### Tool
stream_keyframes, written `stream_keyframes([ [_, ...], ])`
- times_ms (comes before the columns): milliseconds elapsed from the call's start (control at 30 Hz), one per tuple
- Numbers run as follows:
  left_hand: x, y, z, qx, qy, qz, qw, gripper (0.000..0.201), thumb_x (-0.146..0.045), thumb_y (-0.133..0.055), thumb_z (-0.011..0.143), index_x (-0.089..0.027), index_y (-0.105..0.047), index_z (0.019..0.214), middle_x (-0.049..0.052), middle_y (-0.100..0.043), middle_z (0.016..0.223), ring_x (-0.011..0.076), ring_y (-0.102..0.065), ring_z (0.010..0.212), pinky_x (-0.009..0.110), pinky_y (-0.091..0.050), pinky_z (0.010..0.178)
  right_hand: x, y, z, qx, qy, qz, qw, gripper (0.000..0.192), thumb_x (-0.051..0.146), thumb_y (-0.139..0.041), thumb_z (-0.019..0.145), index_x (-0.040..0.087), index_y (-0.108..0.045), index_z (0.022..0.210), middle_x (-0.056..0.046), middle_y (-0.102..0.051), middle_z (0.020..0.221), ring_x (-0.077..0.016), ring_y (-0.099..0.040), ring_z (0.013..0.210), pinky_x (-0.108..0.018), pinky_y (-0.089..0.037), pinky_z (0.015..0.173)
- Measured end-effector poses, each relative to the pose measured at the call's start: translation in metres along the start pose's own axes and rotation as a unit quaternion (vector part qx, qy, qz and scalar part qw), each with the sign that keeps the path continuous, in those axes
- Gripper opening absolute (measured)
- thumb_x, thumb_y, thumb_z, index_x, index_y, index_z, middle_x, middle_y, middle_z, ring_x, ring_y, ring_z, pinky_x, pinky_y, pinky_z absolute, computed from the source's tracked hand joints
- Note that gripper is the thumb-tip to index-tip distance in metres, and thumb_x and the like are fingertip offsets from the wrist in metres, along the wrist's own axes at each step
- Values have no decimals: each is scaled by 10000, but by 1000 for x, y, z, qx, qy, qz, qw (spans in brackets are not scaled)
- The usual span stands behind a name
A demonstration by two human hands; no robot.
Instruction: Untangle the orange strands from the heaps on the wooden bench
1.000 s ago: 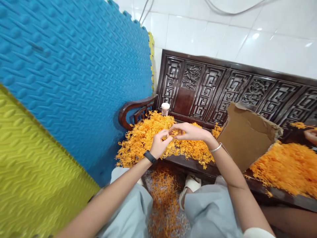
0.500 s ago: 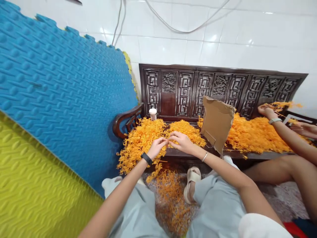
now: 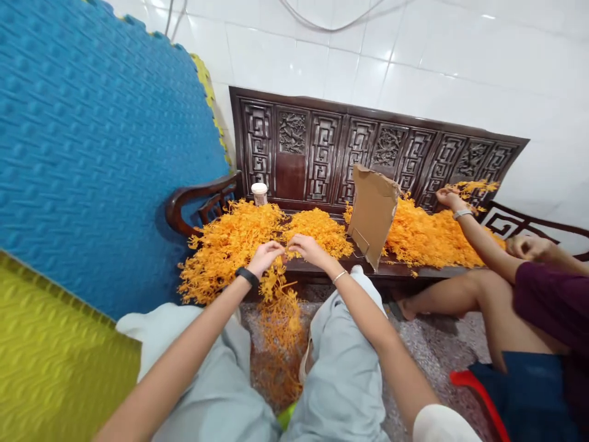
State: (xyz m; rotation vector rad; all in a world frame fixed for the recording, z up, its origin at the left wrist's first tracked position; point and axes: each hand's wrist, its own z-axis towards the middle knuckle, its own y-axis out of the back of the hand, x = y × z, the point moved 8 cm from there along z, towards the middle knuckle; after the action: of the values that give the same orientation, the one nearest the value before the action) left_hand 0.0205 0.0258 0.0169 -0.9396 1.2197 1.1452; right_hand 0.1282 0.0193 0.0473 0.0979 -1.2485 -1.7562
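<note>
My left hand, with a black wristband, is closed in a pinch. A strand of orange plastic flowers hangs down from just under its fingers. My right hand, wearing a thin bracelet, is pinched close to the left fingertips; whatever lies between its fingers is too small to make out. Behind the left hand a large heap of orange plastic flowers covers the bench end. A smaller orange heap lies behind the right hand. More orange pieces trail down between my knees.
A cardboard sheet stands upright on the dark carved wooden bench. Beyond it lies another orange heap, where another person's hand lifts orange pieces. A white-lidded tub stands at the back. Blue foam mats lean at left.
The view has shifted right, and more of the neighbouring person shows. My hands stay close together, their fingertips slightly further apart. The other person's hand still holds orange pieces up.
</note>
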Motion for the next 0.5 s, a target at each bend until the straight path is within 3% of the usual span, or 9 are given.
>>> stream_keyframes([
  [200, -4, 1, 21, 35, 29, -10, 999, 144, -286, -666, 611, -160, -609, 571, 0, -543, 501, 105, -459, 410, 241, -369, 420, -16, 18, 16, -41, 13, 53, 998, 129, 223, -501, 822, 123, -580, 802, -29, -542, 763, -108, -495, 710, -222, -387, 704],
  [333, 2, 5, 23, 33, 46, 1, 998, 254, -383, -625, 664, -148, -630, 567, 5, -518, 505, 74, -381, 384, 211, -253, 348, -32, 4, 28, -26, 7, 39, 999, 42, 166, -515, 747, 131, -535, 733, -2, -510, 715, -98, -466, 673, -212, -370, 674],
  [500, 11, -4, 29, 93, 84, 50, 991, 300, -456, -649, 644, -156, -639, 637, -24, -453, 527, 44, -292, 385, 181, -147, 343, -64, -15, 41, 12, -48, 55, 997, 97, 196, -493, 737, 155, -458, 656, 34, -453, 618, -88, -411, 592, -197, -329, 591],
])
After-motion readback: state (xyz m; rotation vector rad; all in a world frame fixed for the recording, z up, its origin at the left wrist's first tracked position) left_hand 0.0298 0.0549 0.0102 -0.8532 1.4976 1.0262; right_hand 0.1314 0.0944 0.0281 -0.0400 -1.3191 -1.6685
